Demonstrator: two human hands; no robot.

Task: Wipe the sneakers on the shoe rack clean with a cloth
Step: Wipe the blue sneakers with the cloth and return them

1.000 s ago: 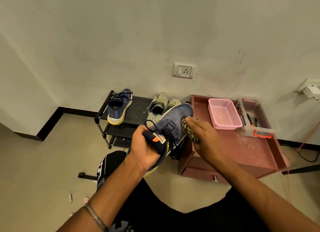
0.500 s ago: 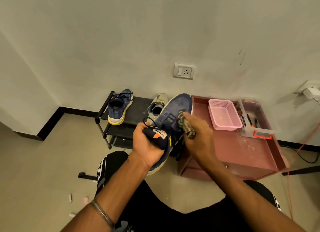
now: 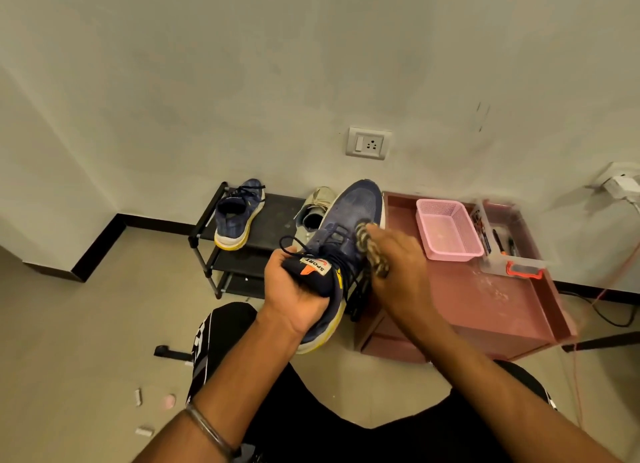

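Since the half-second-earlier frame, the right hand (image 3: 398,265) is sitting a little higher along the sneaker, with the cloth (image 3: 372,251) now reaching toward the toe side of the laces; the left hand (image 3: 294,289) is keeping the same hold.

Left hand: grip is closing round the heel and tongue end of the blue sneaker (image 3: 349,227), fingers curled, holding it up off the floor with the toe pointing away toward the wall. An orange-and-white label reading SPORT is showing on the tongue. A thin metal bangle (image 3: 211,435) is sitting on the left wrist.

Right hand: grip is bunching the patterned cloth, pressing it against the sneaker's upper beside the laces. The hand is motion-blurred, so exact finger placement cannot be told.

Behind the held shoe, the black shoe rack (image 3: 207,241) is standing against the wall. A second blue sneaker (image 3: 237,216) is resting on its top shelf, heel toward the camera; a beige sneaker (image 3: 317,209) is sitting beside it, partly hidden by the held shoe.

To the right, a pink cabinet (image 3: 485,310) is carrying a pink basket (image 3: 446,230) and a clear box with an orange latch (image 3: 509,254). A wall socket (image 3: 369,144) is mounted above.
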